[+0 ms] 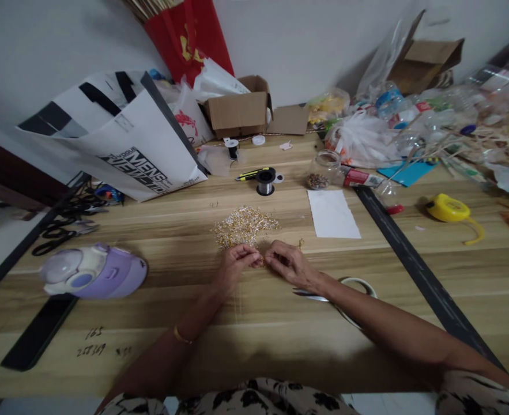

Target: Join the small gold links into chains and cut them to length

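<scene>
A loose pile of small gold and clear beads lies on the wooden table. My left hand is at the pile's near edge, its fingertips pinched together. Close on its right, my right hand is pinched too, and the fingertips nearly meet. A tiny gold beaded piece shows between them; both hands seem to grip it. Thin strands hang below my left hand. Scissors lie partly under my right forearm. A small gold piece sits just beyond my right wrist.
Beyond the beads are a wire spool, a cutter, a glass jar and white paper. A purple bottle, a phone and several scissors lie left. A yellow tape measure is right.
</scene>
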Action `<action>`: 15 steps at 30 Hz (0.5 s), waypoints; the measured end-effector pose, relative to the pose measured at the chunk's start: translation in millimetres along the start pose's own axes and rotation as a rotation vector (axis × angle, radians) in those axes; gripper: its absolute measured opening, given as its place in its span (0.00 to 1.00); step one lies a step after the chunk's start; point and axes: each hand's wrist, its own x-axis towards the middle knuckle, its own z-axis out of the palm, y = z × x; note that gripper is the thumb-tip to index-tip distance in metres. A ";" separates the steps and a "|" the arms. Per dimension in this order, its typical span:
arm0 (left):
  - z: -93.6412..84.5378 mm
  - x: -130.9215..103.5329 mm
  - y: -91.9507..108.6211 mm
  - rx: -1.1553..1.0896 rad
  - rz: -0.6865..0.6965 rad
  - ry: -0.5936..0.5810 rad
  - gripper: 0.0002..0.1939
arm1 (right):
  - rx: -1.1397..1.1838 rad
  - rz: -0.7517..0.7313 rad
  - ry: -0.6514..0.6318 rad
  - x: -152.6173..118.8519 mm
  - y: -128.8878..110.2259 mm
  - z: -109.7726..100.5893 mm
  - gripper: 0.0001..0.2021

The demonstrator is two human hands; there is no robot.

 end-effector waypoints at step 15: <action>0.7 -0.5 5.1 0.052 0.041 0.029 0.07 | 0.068 0.160 -0.012 -0.4 2.7 -1.8 0.11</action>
